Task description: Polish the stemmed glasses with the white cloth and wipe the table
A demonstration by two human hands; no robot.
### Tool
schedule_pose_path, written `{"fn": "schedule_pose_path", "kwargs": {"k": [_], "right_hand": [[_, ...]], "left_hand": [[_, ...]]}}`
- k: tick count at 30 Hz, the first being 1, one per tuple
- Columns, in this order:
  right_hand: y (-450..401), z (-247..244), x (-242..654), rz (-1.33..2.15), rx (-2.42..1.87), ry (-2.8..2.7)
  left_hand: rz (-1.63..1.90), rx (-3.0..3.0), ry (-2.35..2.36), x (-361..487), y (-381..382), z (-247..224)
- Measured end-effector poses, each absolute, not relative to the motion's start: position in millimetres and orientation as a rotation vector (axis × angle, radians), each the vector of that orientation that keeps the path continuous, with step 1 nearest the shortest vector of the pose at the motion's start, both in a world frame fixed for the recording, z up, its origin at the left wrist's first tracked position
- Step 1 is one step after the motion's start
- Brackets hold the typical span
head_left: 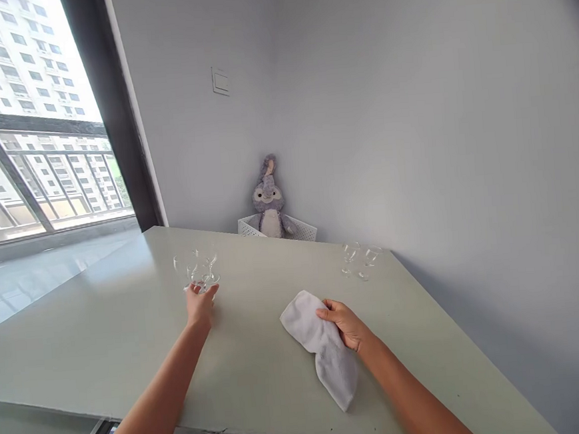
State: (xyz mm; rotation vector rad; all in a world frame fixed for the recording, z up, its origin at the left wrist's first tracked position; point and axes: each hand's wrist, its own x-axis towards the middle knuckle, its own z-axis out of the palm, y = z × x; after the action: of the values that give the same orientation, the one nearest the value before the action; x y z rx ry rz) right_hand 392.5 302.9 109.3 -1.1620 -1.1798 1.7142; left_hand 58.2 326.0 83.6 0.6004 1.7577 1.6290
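Observation:
Several clear stemmed glasses (204, 265) stand in a group on the left part of the pale table (250, 354). My left hand (201, 303) is at the near side of this group, its fingers around the lower part of a glass; the exact grip is hard to make out through the clear glass. A white cloth (319, 342) hangs from my right hand (342, 321), pinched between thumb and fingers over the middle of the table.
Two more stemmed glasses (362, 260) stand at the right rear of the table. Behind the far edge, a purple plush rabbit (269, 208) sits in a white perforated basket (306, 230) in the corner. Walls border the back and right; a window (39, 156) is at left.

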Motion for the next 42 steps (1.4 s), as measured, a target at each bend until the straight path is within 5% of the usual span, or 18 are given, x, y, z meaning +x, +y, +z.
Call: {"fn": "schedule_pose_path", "kwargs": {"k": [6,16,28,35,42], "right_hand": [[284.1,115.0,392.8,1.704,-1.134,-0.699],[263.8,168.4,349.7,0.638,-1.154,-1.404],[273.2,129.6,347.2,1.409,-1.037,-1.628],[274.6,124.3,358.1,1.693,-0.9,-1.099],[254.9,143.4,379.5,1.38,-1.006,-1.744]], "left_hand": [[1.572,0.723,1.69,74.7,330.3,93.9],[1.036,1.806,1.907,190.3,306.4,119.4],[0.821,2.574,1.823,201.7,290.7,121.5],[1.019,3.056,1.421,183.6,291.3,128.2],[0.497,2.633,1.032,166.8,299.4,146.3]]}}
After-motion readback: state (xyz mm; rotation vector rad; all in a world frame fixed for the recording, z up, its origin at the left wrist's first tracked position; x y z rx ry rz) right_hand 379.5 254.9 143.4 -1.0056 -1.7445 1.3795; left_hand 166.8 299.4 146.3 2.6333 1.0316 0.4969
